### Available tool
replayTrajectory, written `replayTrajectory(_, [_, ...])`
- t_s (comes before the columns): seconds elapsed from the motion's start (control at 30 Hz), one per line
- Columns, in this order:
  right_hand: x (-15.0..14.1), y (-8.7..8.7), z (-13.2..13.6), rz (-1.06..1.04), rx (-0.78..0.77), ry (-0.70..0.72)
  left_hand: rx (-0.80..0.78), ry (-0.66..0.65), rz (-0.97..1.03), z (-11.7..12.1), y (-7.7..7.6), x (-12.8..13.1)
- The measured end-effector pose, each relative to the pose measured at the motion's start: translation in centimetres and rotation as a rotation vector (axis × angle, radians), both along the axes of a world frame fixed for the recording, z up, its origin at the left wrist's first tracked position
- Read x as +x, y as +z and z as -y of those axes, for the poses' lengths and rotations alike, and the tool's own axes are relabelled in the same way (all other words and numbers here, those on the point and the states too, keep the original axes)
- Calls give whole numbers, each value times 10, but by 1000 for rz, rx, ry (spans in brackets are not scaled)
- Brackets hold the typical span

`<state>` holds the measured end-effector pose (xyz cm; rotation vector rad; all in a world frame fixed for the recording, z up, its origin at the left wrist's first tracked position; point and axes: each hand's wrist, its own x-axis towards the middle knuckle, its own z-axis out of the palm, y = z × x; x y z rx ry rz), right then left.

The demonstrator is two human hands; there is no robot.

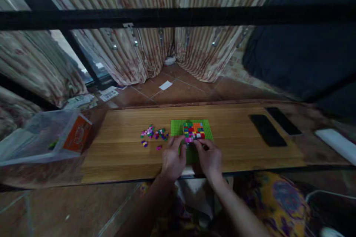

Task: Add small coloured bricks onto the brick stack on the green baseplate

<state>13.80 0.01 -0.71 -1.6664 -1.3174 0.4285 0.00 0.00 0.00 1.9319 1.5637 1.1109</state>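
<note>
Green studded baseplate [176,129] lies on a low wooden tabletop [119,155], directly in front of a seated person. On it sits a patch of small bricks [194,129] in red, yellow, orange, blue, white and pink, packed side by side. Both bare hands reach in from the near edge: the left hand [172,159] has its fingers curled at the patch's lower left, beside some pink bricks, and the right hand [210,155] bends its thumb and forefinger in at the lower right. From where I stand, I cannot tell whether either hand's fingers grip a brick. Just left of the baseplate, loose bricks [150,131] lie in small heaps. Toward the table's right end rest two dark, phone-like slabs [267,129]. Past the left end stands a clear plastic box [36,155] with an orange label [77,132]. Striped, flowered curtains [125,59] hang beyond.
</note>
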Motion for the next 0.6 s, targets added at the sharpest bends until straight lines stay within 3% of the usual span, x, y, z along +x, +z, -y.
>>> replayTrajectory(0.2, [0, -3, -2, 66, 33, 24, 122, -92, -102, -1, -7, 4])
replayTrajectory(0.4, [2, -4, 2, 123, 63, 59, 131, -119, -164, -1, -13, 1])
replayTrajectory(0.6, [6, -4, 5, 223, 55, 130, 121, -134, -208, 0, -9, 0])
